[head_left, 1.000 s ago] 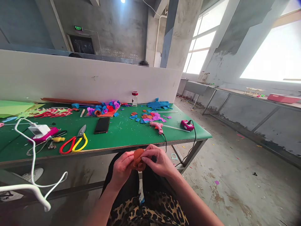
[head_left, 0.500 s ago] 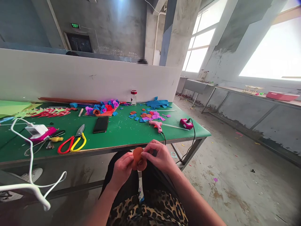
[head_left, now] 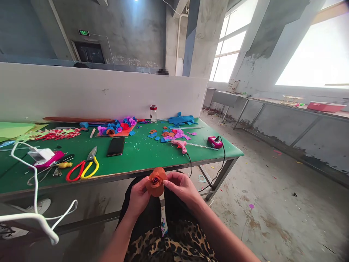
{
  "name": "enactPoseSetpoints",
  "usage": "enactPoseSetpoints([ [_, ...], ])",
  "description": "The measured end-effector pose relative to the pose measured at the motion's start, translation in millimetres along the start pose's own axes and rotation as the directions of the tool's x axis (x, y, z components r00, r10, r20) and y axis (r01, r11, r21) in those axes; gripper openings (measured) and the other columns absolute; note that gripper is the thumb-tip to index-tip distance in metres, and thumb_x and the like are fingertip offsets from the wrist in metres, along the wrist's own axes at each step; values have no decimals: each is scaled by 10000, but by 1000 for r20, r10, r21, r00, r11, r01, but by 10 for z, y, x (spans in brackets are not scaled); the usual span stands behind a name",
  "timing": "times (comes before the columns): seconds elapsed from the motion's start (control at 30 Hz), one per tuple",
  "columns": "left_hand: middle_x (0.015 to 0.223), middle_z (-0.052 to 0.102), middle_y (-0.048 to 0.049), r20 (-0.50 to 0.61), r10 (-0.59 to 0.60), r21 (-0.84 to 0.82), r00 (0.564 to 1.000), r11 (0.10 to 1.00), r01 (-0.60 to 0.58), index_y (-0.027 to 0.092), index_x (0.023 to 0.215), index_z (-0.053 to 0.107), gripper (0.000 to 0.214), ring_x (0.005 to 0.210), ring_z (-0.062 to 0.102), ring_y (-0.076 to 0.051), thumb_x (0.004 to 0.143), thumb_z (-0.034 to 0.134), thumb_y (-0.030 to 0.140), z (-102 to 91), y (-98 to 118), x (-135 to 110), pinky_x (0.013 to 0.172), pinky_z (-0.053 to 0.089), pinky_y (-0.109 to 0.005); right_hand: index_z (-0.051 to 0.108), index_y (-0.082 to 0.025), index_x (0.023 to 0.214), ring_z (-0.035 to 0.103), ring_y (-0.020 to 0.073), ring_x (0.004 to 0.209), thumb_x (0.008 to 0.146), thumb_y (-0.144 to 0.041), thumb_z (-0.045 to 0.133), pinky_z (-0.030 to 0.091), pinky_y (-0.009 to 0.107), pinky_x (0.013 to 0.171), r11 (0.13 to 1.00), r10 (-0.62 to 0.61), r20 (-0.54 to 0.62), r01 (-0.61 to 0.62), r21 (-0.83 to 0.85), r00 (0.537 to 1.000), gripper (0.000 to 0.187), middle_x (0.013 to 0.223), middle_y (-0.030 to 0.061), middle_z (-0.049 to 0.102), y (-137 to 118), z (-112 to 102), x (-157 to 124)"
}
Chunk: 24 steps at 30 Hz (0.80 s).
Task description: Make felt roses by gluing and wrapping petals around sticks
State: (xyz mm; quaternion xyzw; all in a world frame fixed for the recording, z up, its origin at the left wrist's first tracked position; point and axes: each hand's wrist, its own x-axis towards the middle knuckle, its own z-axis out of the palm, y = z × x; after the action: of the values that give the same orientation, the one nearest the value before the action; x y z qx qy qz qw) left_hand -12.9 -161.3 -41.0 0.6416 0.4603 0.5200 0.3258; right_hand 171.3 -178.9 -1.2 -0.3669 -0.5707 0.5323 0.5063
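An orange-brown paper flower [head_left: 156, 182] is held over my lap, just in front of the table edge, its rolled centre facing up toward me. My left hand [head_left: 139, 194] pinches its left petals between thumb and fingers. On the other side, my right hand [head_left: 181, 187] grips a right-hand petal with thumb and forefinger. Beyond the hands, a pink glue gun [head_left: 180, 145] lies on the green table [head_left: 147, 156]. Close by it are loose blue, brown and purple paper pieces [head_left: 174, 134]. Finished paper flowers [head_left: 120, 126] in several colours sit in a heap farther left.
Left of the hands lie red-and-yellow-handled scissors [head_left: 84, 165] and a black phone [head_left: 116, 146]. A white charger [head_left: 42, 154] with a cable stands at far left. A red-lidded jar [head_left: 153, 114] is by the white partition [head_left: 109, 91]; a magenta power socket [head_left: 215, 142] sits near the right edge.
The flower has been turned so its centre now faces up, and it has shifted slightly left. Both hands still hold it; the view has swung a little.
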Motion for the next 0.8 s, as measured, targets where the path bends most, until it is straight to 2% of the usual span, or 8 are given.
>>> enactPoseSetpoints([
  [0.1,782,734,-23,9,-2,-15,1000,1000,2,184,805,765,195,702,618,-193,741,702,357,12,12,0,673,486,-280,660,-156,712,468,118,612,739,-519,741,352,250,604,999,28,5,-28,19,1000,373,662,-7,587,1,25,5],
  [0.23,789,729,-24,16,20,-16,1000,1000,-20,179,798,751,196,714,621,-192,757,689,360,12,13,4,674,488,-276,681,-160,732,463,114,612,717,-490,773,350,248,608,996,59,8,-59,72,998,342,677,-8,600,-52,25,-18],
  [0.4,784,718,-20,-4,77,50,997,996,-76,198,755,728,149,731,627,-185,787,648,320,-16,-31,-2,679,481,-265,673,-162,690,474,114,601,732,-514,759,364,251,613,975,125,25,-128,182,992,365,678,13,615,-33,-57,-23],
  [0.5,713,703,-16,-90,-7,18,996,1000,8,213,812,732,145,678,632,-184,778,667,339,-16,-59,3,680,495,-279,668,-158,685,476,106,581,704,-556,766,367,248,599,970,166,-86,-148,191,982,410,686,19,618,104,-94,15],
  [0.6,615,667,-12,-138,-144,-170,980,978,120,196,812,722,213,582,608,-179,723,712,389,3,-19,20,603,494,-286,661,-158,688,463,94,557,662,-559,791,372,242,584,965,198,-182,-158,211,963,423,681,9,611,262,-35,33],
  [0.7,598,654,-23,-146,-234,-321,961,930,178,171,711,704,242,550,565,-159,671,747,405,14,106,31,556,457,-274,685,-167,777,474,89,563,673,-502,805,376,236,580,967,157,-179,-115,226,971,371,728,0,630,354,113,2],
  [0.8,622,657,-22,-144,-280,-406,949,891,201,170,706,722,226,563,535,-142,627,790,370,14,232,26,569,436,-269,723,-173,908,510,109,608,684,-480,807,400,246,593,974,113,-105,-89,206,988,389,834,31,683,387,262,-44],
])
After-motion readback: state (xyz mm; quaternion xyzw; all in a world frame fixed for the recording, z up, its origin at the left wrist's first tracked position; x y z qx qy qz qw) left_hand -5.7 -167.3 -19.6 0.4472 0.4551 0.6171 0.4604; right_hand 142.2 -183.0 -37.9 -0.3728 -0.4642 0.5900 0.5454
